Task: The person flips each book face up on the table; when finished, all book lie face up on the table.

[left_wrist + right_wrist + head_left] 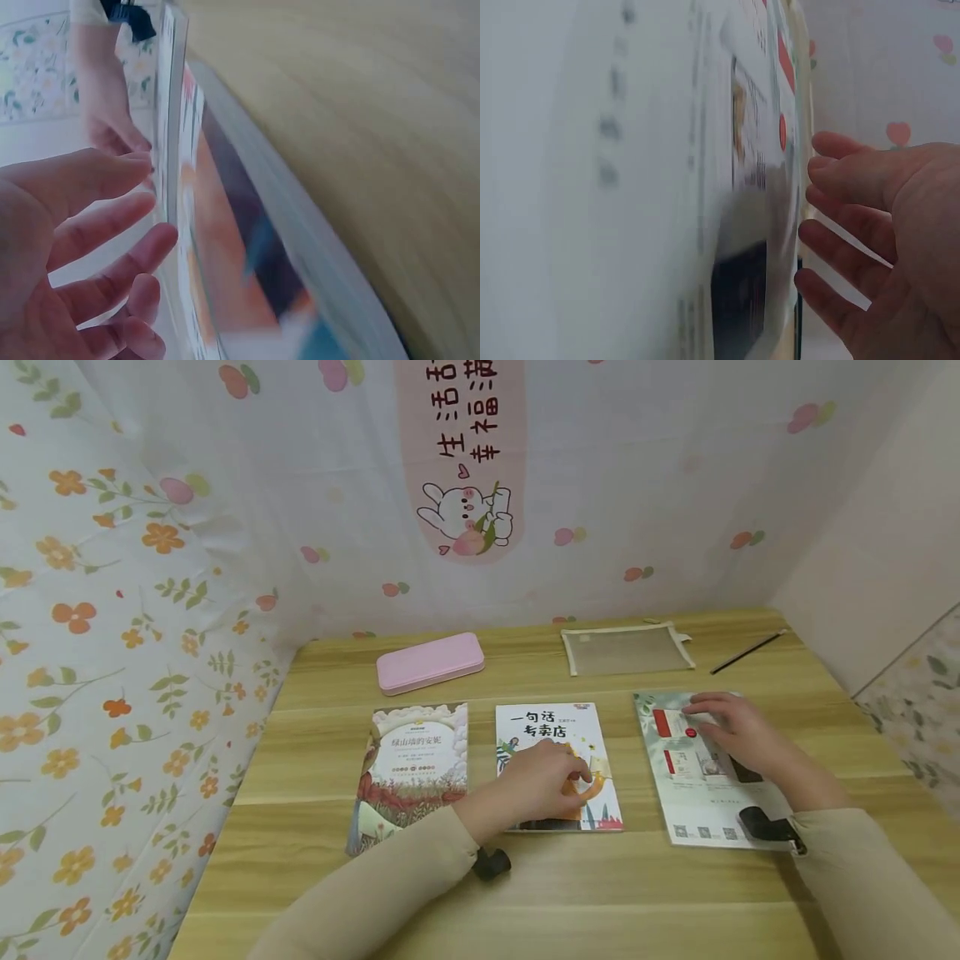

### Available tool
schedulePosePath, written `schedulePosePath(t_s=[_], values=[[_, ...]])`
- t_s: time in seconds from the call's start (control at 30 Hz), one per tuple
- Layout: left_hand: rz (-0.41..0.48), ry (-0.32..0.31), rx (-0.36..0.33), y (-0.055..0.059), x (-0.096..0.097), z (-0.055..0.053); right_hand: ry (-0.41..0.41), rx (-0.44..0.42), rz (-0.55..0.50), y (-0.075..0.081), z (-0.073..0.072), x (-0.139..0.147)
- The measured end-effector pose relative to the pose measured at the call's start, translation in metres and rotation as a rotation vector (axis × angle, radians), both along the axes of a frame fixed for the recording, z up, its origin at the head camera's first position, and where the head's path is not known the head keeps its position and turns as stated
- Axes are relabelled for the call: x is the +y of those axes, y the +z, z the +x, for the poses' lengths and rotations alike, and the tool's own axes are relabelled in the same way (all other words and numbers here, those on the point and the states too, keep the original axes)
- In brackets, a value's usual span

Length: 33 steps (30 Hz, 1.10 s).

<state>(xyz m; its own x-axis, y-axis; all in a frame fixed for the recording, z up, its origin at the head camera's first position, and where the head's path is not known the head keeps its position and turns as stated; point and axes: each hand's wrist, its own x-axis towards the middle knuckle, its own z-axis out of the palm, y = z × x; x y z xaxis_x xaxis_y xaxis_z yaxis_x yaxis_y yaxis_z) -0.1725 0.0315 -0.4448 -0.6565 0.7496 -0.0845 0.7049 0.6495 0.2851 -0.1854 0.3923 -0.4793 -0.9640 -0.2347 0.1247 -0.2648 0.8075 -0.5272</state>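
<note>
Three books lie in a row on the wooden table (480, 906). Over the middle white book (542, 718) is my left hand (536, 781), its fingers loosely bent with nothing between them. The left wrist view shows that hand (90, 247) close above the cover, thumb and fingers apart. My right hand (738, 735) reaches over the pale green-and-white book (712, 810) on the right, fingers extended near its top. In the right wrist view the fingertips of this hand (885, 217) are right at the cover. The third book (420, 760), with an illustrated cover, lies left of my left forearm.
A pink pencil case (431, 662) sits at the back left of the table. Farther right are a mesh zip pouch (628, 650) and a thin black pen or pencil (748, 652). Patterned cloth (337, 485) hangs behind the table and along its left side.
</note>
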Motion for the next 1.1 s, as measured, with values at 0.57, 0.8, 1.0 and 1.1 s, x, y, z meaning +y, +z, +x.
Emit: schedulePosePath(t_s=[0.57, 0.8, 1.0, 1.1], values=[[-0.049, -0.122, -0.019, -0.007, 0.053, 0.014, -0.064, 0.009, 0.104, -0.007, -0.002, 0.065], [-0.087, -0.157, -0.012, -0.013, 0.074, 0.023, -0.053, 0.034, 0.169, -0.009, -0.001, 0.075], [-0.124, -0.165, 0.035, -0.018, 0.084, 0.031, 0.006, 0.044, 0.133, -0.013, -0.001, 0.083], [-0.131, -0.159, 0.042, -0.018, 0.088, 0.034, 0.038, 0.04, 0.1, -0.013, -0.001, 0.087]])
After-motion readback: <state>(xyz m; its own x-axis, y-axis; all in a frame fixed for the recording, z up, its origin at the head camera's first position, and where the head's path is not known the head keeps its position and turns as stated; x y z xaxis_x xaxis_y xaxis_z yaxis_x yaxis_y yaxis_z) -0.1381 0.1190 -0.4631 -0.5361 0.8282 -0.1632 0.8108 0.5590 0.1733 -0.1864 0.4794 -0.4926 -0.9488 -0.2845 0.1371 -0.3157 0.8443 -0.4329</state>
